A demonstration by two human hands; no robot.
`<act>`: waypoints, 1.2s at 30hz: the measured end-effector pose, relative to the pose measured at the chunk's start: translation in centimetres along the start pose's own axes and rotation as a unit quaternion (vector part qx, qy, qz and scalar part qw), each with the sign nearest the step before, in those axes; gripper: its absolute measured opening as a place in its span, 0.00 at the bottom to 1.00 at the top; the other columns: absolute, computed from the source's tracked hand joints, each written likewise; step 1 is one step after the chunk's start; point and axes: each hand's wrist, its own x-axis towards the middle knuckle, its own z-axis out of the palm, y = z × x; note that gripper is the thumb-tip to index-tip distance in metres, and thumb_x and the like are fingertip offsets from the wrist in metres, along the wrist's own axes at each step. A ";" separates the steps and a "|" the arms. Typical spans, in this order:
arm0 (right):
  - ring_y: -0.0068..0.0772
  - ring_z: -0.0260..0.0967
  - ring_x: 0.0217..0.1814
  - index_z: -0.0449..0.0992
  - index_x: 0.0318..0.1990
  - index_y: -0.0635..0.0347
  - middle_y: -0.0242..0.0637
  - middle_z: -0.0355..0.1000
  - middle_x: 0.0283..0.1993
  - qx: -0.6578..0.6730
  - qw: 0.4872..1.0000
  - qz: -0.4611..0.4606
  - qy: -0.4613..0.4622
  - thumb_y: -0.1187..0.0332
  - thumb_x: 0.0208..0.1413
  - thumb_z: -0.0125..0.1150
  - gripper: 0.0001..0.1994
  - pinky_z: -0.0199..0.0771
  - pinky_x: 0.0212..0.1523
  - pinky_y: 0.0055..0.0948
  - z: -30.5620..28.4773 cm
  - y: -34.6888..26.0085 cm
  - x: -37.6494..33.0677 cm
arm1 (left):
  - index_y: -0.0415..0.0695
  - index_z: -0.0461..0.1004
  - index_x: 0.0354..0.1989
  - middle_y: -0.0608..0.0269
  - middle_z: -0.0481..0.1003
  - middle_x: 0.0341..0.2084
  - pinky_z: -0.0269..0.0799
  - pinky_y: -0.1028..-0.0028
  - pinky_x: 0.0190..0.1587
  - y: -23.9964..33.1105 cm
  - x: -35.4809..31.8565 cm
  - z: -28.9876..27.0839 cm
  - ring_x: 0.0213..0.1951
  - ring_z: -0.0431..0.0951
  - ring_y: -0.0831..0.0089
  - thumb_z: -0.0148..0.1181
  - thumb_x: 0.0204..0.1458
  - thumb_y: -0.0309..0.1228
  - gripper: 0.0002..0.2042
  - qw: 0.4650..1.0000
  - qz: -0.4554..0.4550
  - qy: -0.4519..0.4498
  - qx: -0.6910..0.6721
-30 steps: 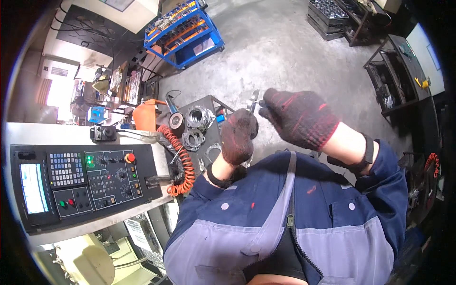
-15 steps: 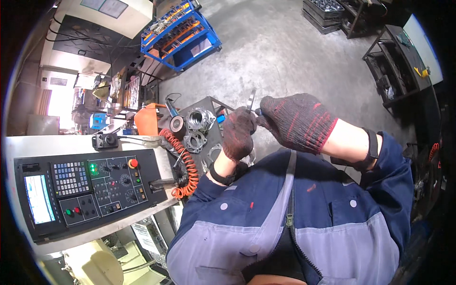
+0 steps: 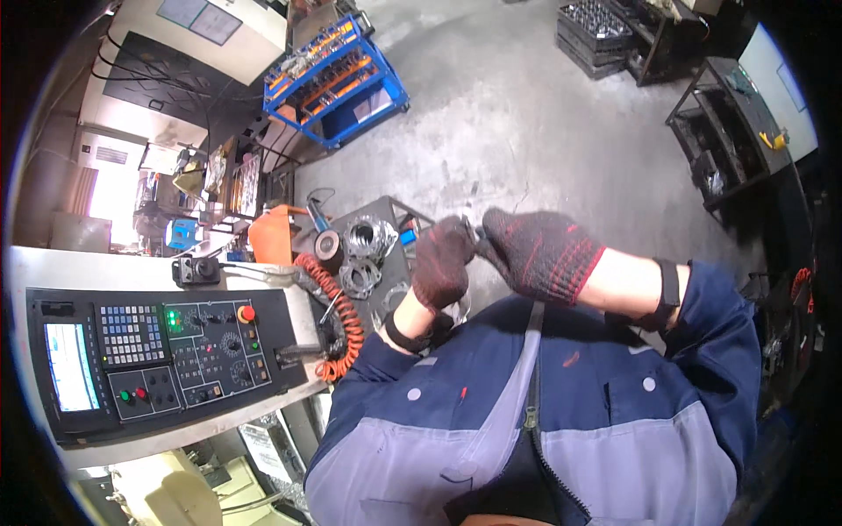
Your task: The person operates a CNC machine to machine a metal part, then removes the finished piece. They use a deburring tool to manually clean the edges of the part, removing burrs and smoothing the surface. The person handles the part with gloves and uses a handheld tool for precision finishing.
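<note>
My left hand (image 3: 443, 263), in a dark knitted work glove, is closed at chest height with its thumb side up. A slim metal piece (image 3: 470, 226) shows at its fingertips, mostly hidden by the gloves. My right hand (image 3: 545, 256), in a dark glove with red threads, is closed right beside it, fingertips meeting the left ones. What the right fingers pinch is hidden. Below and left of my hands, a dark work table (image 3: 388, 210) carries a machined metal ring (image 3: 368, 237) and a flat metal flange (image 3: 359, 277).
A control panel (image 3: 175, 351) with a screen and red stop button fills the left. A coiled orange hose (image 3: 353, 329) hangs beside it. A blue cart (image 3: 338, 83) with parts stands far left; a dark metal rack (image 3: 719, 131) and stacked crates (image 3: 596, 35) stand right.
Both hands have come down slightly, toward my chest. The shiny strip that stuck up above the left glove now barely shows. The hands stay together.
</note>
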 end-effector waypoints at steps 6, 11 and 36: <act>0.63 0.76 0.40 0.75 0.42 0.61 0.56 0.77 0.34 0.040 0.998 0.033 -0.039 0.51 0.68 0.54 0.19 0.75 0.42 0.55 -1.9 0.0 -0.6 | 0.41 0.70 0.29 0.51 0.69 0.25 0.65 0.54 0.28 -1.6 -0.9 1.8 0.27 0.71 0.48 0.54 0.50 0.22 0.01 0.997 0.073 0.023 0.002; 0.63 0.77 0.44 0.76 0.44 0.61 0.56 0.78 0.38 0.007 0.994 0.065 -0.085 0.49 0.69 0.51 0.22 0.75 0.46 0.54 -2.6 1.1 -0.3 | 0.42 0.72 0.31 0.50 0.71 0.22 0.65 0.54 0.27 -1.3 -2.2 1.4 0.26 0.73 0.46 0.57 0.51 0.24 0.01 0.996 0.018 -0.033 -0.083; 0.47 0.80 0.37 0.75 0.49 0.59 0.46 0.78 0.35 0.103 0.976 0.145 0.127 0.47 0.58 0.69 0.25 0.78 0.42 0.42 -2.9 2.4 -1.8 | 0.56 0.58 0.22 0.75 0.55 0.13 0.50 0.70 0.22 1.1 1.7 -0.1 0.14 0.55 0.74 0.35 0.54 0.80 0.36 0.536 -0.277 -0.106 -0.791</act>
